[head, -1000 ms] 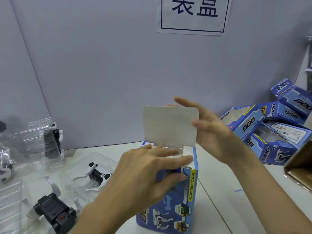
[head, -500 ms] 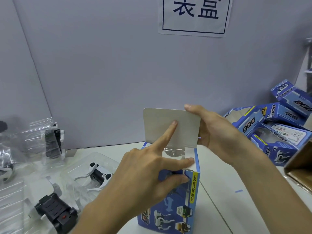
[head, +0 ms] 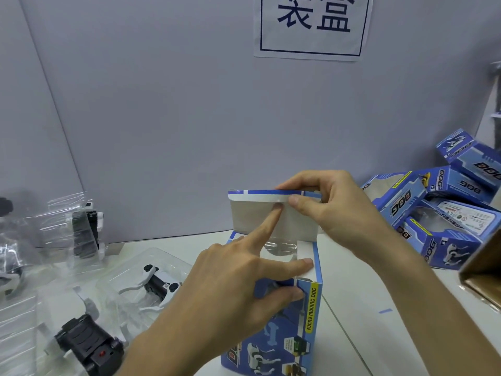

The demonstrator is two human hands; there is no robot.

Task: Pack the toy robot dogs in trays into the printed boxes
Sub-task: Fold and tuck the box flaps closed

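Note:
A blue printed box stands upright in front of me with its top lid flap raised. My left hand grips the box's upper front, its index finger pressed up against the inside of the flap. My right hand pinches the flap's top edge, whose tuck strip is folded toward me. Clear plastic shows inside the box opening. Left of the box, a white and black toy robot dog lies in a clear tray.
A black toy part lies at the lower left among clear trays and bags. A pile of blue printed boxes sits at the right, with a brown carton at the right edge. A grey partition stands behind.
My right hand closed onto the flap's top edge and folded its tuck strip over. My left index finger rose from the box top to press on the flap.

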